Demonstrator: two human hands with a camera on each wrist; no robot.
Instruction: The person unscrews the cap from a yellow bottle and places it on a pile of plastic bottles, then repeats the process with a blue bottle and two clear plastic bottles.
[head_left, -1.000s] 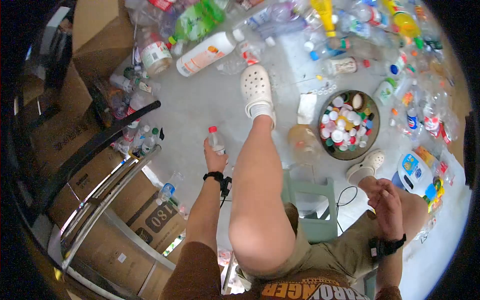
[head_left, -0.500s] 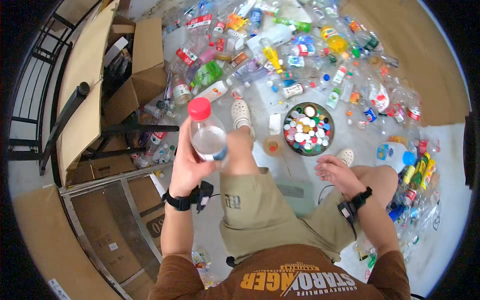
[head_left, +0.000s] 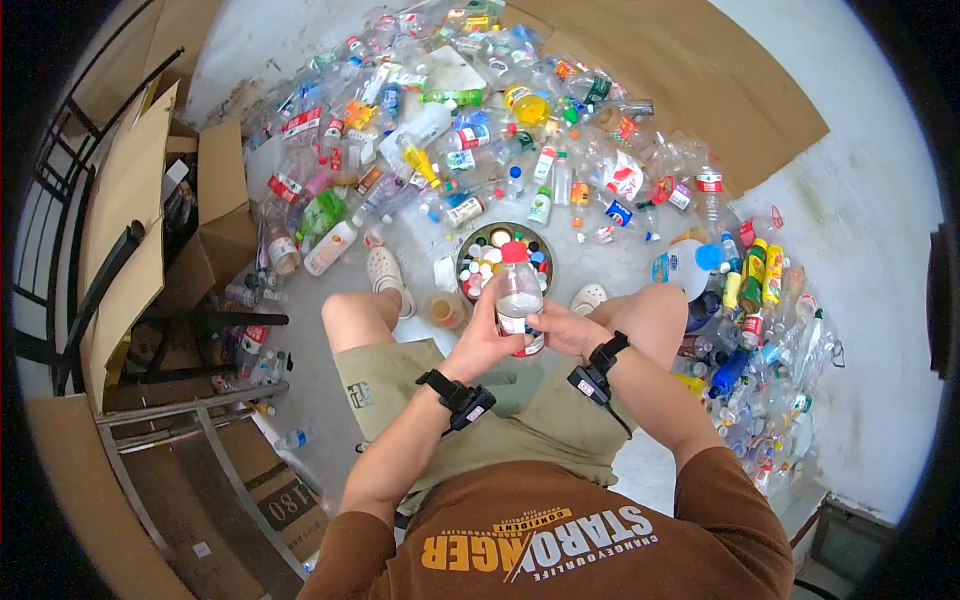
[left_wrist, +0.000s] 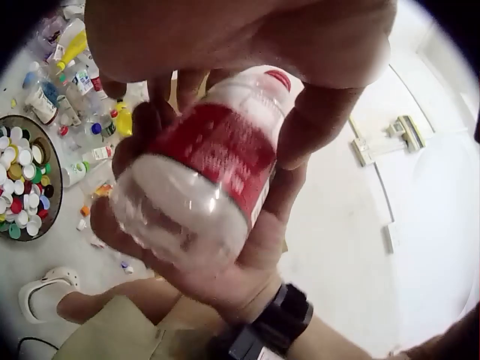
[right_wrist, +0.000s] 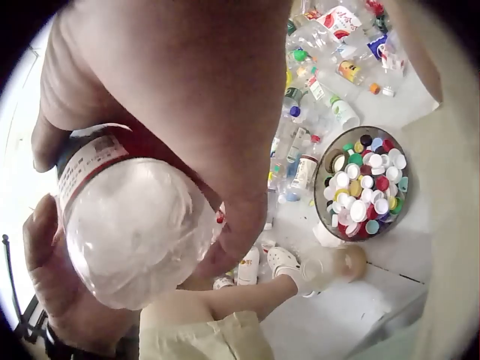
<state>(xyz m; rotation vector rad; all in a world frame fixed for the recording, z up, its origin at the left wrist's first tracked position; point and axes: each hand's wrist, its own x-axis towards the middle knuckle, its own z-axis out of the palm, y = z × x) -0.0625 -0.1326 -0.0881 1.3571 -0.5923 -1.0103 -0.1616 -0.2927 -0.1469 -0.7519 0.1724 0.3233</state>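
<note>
A clear plastic bottle [head_left: 519, 300] with a red cap [head_left: 514, 252] and a red label [left_wrist: 219, 150] stands upright before the lap, held between both hands. My left hand [head_left: 485, 338] grips its lower part from the left. My right hand [head_left: 568, 328] has its fingers round the other side, with the thumb at the label. In the right wrist view the bottle's clear base [right_wrist: 139, 232] faces the camera. The cap is on the neck. Just beyond the bottle, a round bowl [head_left: 462, 262] full of loose bottle caps sits on the floor, partly hidden by the bottle.
A large heap of plastic bottles [head_left: 600, 160] spreads across the floor ahead, with more bottles [head_left: 760, 350] at the right. Cardboard boxes [head_left: 215, 230] and a black metal frame [head_left: 100, 290] stand at the left. A brownish container [head_left: 446, 310] is near the left shoe [head_left: 388, 278].
My left hand has lifted the bottle from near the floor at the left and brought it to the middle. My right hand has come off the right leg side and now holds the bottle too.
</note>
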